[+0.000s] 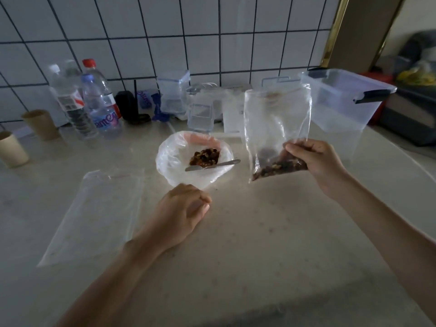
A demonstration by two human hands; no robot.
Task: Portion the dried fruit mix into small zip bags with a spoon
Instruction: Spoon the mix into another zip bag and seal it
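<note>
Right hand (315, 161) pinching zip bag (276, 128) (fruit inside), left hand (181, 213) loosely curled, holding nothing

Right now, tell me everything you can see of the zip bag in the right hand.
The zip bag is clear, thin, crinkled plastic, held upright off the counter with its mouth at the top. A small portion of dried fruit mix, dark brown with pale bits, fills only its bottom; the rest looks empty. The right hand pinches its lower right corner, fingers curled round it. Whether the zip is sealed cannot be told. Nothing else visibly touches it.
</note>
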